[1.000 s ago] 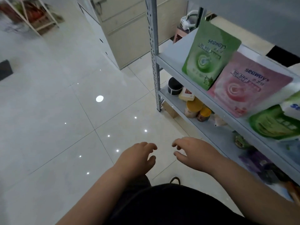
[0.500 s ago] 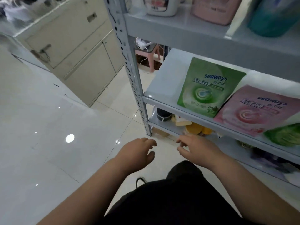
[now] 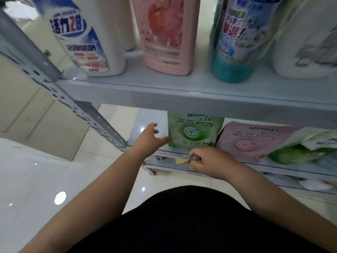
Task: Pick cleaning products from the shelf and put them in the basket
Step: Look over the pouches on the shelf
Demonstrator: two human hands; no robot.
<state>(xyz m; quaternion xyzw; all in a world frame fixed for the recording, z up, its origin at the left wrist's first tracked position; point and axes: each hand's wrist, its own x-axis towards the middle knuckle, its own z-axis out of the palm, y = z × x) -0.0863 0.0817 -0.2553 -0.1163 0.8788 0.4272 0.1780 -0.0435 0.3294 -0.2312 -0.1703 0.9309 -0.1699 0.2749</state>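
My left hand has its fingers spread loose, thumb just beside the green seaways refill pouch standing on the shelf. My right hand curls under the pouch's bottom edge, and I can't tell whether it pinches anything. The pouch is probably soft, slick and sloshy, so I'd clasp both sides low.

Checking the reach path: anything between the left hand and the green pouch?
Nothing visible. The left hand is open right beside the green pouch, at its left edge. The basket is out of view.
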